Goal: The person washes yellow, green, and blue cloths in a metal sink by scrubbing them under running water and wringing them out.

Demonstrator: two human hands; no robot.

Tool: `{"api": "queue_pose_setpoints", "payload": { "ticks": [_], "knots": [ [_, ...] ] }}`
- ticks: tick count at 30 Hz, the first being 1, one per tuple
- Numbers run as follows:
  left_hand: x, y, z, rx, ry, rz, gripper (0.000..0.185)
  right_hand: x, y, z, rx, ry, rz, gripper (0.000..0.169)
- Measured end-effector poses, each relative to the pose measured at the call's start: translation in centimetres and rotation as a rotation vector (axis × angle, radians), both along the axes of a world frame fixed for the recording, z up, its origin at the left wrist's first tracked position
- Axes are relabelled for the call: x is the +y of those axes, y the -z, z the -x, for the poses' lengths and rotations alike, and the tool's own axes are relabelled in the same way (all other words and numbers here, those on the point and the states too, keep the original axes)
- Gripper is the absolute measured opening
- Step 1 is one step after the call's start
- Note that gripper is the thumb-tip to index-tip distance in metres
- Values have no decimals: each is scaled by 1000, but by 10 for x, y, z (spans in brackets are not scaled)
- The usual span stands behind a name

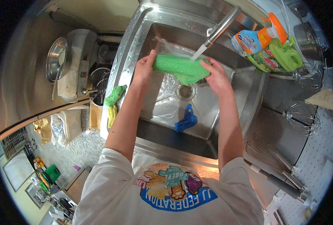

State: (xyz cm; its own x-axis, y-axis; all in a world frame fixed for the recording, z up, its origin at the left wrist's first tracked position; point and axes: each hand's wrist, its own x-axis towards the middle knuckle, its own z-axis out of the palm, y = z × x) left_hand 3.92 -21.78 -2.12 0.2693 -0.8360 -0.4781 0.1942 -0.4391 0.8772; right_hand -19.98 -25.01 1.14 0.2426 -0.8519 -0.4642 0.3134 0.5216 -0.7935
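Note:
A green cloth (pixel 177 66) is stretched between my two hands over the stainless steel sink (pixel 166 112). My left hand (pixel 145 67) grips its left end, thumb on top. At its right end my right hand (pixel 215 73) holds the other edge. Water runs from the metal faucet (pixel 222 25) onto the cloth's upper edge. Below, near the drain (pixel 186 91), a crumpled blue cloth (pixel 186 119) lies on the sink floor. Another green cloth (pixel 115 95) and a yellow cloth (pixel 112 116) rest on the sink's left rim, beside my left forearm.
An orange-topped spray bottle (pixel 253 40) and a green bottle (pixel 282 57) lie at the upper right. Wire whisk heads (pixel 303 118) are along the right side. A mixer (pixel 76 64) and a metal bowl (pixel 56 60) are at the left.

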Motion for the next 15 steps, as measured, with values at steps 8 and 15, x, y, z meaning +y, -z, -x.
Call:
{"api": "queue_pose_setpoints", "payload": {
  "ticks": [8,15],
  "knots": [
    [2,17,-28,-224,-19,64,35,-18,13,-10,-16,41,69,16],
    [21,33,19,-792,287,458,57,-4,-28,-33,-270,-12,49,28]
  ]
}}
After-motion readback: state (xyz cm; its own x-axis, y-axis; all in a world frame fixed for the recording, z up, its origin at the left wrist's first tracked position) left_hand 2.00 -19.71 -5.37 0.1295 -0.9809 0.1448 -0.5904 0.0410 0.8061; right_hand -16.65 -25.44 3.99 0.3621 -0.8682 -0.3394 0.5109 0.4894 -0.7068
